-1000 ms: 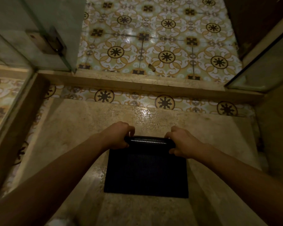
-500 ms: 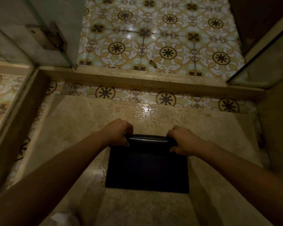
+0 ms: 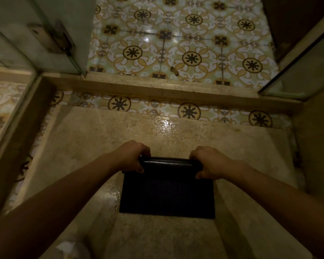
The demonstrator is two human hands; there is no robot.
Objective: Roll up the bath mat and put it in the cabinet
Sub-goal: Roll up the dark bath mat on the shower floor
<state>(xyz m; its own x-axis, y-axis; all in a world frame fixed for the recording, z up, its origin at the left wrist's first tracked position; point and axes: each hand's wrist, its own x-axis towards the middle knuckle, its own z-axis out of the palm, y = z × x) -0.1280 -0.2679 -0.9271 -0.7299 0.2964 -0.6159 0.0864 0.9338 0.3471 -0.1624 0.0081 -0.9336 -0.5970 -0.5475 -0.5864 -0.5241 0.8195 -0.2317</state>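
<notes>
A black bath mat [image 3: 166, 195] lies on the beige stone shower floor [image 3: 94, 150]. Its far edge is curled into a tight shiny roll, and the near part still lies flat. My left hand [image 3: 132, 156] grips the left end of the roll, fingers wrapped over the top. My right hand [image 3: 208, 161] grips the right end the same way. No cabinet is in view.
A raised stone threshold [image 3: 157, 86] crosses the doorway ahead, with patterned tile floor [image 3: 176, 43] beyond. A glass door with a metal hinge [image 3: 51, 40] stands at the left, and a glass panel [image 3: 297, 71] at the right. Walls close in on both sides.
The rolled edge has come a little nearer to me with both hands on it, so the flat part of the mat is slightly shorter.
</notes>
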